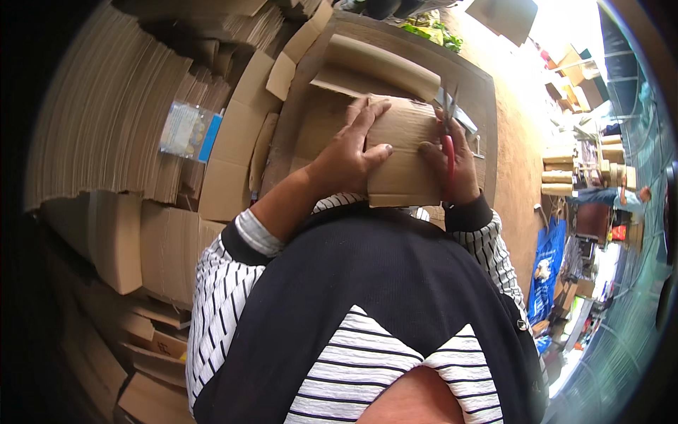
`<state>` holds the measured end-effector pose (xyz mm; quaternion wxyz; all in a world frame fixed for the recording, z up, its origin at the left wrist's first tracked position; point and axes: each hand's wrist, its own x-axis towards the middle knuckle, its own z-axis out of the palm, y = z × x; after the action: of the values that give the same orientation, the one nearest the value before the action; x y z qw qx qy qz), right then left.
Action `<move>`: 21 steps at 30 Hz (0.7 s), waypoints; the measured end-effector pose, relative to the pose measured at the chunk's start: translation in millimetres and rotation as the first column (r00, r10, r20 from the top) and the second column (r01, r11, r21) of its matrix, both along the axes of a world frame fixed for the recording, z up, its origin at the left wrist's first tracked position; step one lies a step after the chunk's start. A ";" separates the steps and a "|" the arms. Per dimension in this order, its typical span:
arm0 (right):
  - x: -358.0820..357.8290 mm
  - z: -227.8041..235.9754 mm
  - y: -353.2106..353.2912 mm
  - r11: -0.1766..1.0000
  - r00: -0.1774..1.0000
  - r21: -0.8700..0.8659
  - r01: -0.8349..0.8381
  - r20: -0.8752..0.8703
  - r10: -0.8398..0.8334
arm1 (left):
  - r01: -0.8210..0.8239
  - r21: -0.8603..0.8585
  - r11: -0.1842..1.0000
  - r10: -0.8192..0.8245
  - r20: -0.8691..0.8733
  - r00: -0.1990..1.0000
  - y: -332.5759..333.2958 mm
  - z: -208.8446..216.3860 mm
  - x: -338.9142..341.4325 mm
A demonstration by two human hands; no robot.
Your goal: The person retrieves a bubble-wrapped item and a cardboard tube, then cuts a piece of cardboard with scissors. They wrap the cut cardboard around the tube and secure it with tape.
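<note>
Left grip, fingers spread, and right grip, also holding red-handled metal scissors, clasp opposite sides of a brown, rectangular corrugated-cardboard piece at one o'clock. At ten o'clock, a clear, blue-edged plastic packet shows indistinct pale contents.

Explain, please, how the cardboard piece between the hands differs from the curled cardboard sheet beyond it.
The cardboard piece is squarish and fairly flat; the curled cardboard sheet is elongated and bowed. The left hand and right hand touch the piece; neither visibly holds the sheet. Both are brown.
</note>
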<state>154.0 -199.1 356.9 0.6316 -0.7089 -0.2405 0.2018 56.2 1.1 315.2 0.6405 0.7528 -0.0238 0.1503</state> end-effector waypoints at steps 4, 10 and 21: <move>-0.8 -6.1 -3.0 0.999 1.000 0.036 0.021 -0.001 -0.021 | -0.252 0.719 0.647 0.022 0.313 0.949 -3.2 38.4 -6.5; 11.3 -17.8 -15.5 0.974 0.971 0.215 0.075 -0.240 -0.022 | 0.074 0.605 0.793 -0.165 0.096 0.982 -3.8 41.9 -1.9; 34.2 -49.8 -34.2 0.883 0.854 0.461 -0.083 -0.424 0.302 | -0.003 0.517 0.856 0.070 -0.110 0.991 -26.1 57.9 1.6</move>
<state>188.2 -233.3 307.1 0.7866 -0.4514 -0.1844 0.3788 57.8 -25.0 373.1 0.4128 0.9049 -0.0088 0.1033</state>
